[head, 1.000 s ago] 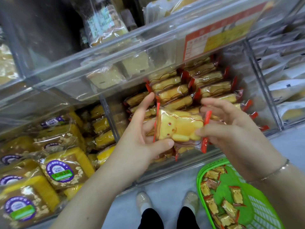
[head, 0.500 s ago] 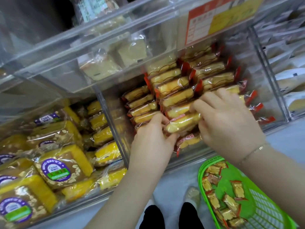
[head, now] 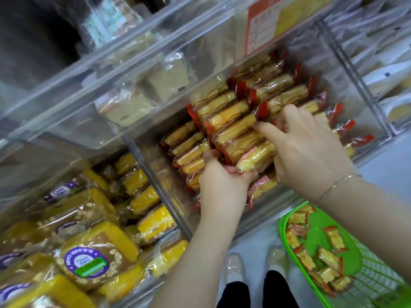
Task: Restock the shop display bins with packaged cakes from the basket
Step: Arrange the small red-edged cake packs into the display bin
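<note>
The packaged cake (head: pixel 255 157) lay on its edge at the front of the clear display bin (head: pixel 155 174), pressed against the row of red-ended cake packs (head: pixel 233 121) that stood packed behind it. A second earlier it had been held up flat in front of the bin, its bear-shaped face towards the person; half a second earlier it was already tipped in at the front of the row, and now it sat deeper, wedged between both hands.

The left hand (head: pixel 222 187) gripped from below and to the left, fingers curled round the lower end of the pack, knuckles up. The right hand (head: pixel 309 150) was clamped over the pack's right end, its forefinger stretched out along the top of the packs just behind, the other fingers bent down among them. A thin bracelet (head: pixel 340 185) crossed that wrist.

Just under the grip another pack with a red-printed wrapper (head: pixel 262 185) leaned against the bin's front wall. Left of the hands, past the clear divider, were larger yellow cakes with purple round labels (head: pixel 86 263). Below the right forearm stood the green basket (head: pixel 360 278) on the floor, several small packs (head: pixel 329 258) in it. An orange price card (head: pixel 266 23) hung on the shelf above.
</note>
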Demonstrator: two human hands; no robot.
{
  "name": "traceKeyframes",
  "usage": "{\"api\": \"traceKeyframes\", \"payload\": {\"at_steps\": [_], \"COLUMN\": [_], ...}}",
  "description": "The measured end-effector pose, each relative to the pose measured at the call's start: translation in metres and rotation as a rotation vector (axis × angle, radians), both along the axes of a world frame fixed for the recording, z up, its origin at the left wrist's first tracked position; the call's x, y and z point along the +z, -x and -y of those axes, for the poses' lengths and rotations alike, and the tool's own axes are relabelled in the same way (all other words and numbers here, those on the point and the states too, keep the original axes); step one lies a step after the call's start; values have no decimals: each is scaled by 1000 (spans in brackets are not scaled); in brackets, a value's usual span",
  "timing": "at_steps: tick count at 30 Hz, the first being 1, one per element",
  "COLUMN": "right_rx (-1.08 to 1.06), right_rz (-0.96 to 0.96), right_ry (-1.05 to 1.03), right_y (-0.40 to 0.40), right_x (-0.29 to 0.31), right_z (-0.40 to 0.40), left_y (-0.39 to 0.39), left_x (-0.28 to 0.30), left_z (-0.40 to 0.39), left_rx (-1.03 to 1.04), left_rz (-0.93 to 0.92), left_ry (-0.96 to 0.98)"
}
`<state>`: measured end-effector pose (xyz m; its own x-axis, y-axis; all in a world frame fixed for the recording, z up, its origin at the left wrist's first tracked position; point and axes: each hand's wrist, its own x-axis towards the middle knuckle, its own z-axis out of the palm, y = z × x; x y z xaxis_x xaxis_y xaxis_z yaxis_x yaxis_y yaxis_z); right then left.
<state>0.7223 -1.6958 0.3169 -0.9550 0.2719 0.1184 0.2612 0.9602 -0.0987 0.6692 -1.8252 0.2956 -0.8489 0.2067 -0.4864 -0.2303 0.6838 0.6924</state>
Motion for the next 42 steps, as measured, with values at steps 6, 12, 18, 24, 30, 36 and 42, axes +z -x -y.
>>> {"api": "traceKeyframes", "payload": {"at_steps": [6,12,18,24,30,36,42], "right_rx": [-101,-190,-186,-268,-1043,-1470,-1364], "right_rz": [64,-19,-60,-567,-737,-23,635], "right_ry": [35,55,177,663,966,1181,1087], "right_y": [11,7,-5,-57,-193,-333,-392], "right_x": [0,0,4,16,-64,-239,-413], "right_z": [8,12,13,-18,-84,-82,-39], "left_y": [15,17,12,-24,-142,-218,-226], "left_x": [0,-1,6,52,33,-182,-391], "left_z": [6,3,-1,14,-39,-101,-115], "left_rx": [-52,4,-10,-73,-756,-1317,-1520], "left_rz": [77,92,67,-335,-452,-51,-46], "left_ry": [-19,-7,55,131,-408,155,555]}}
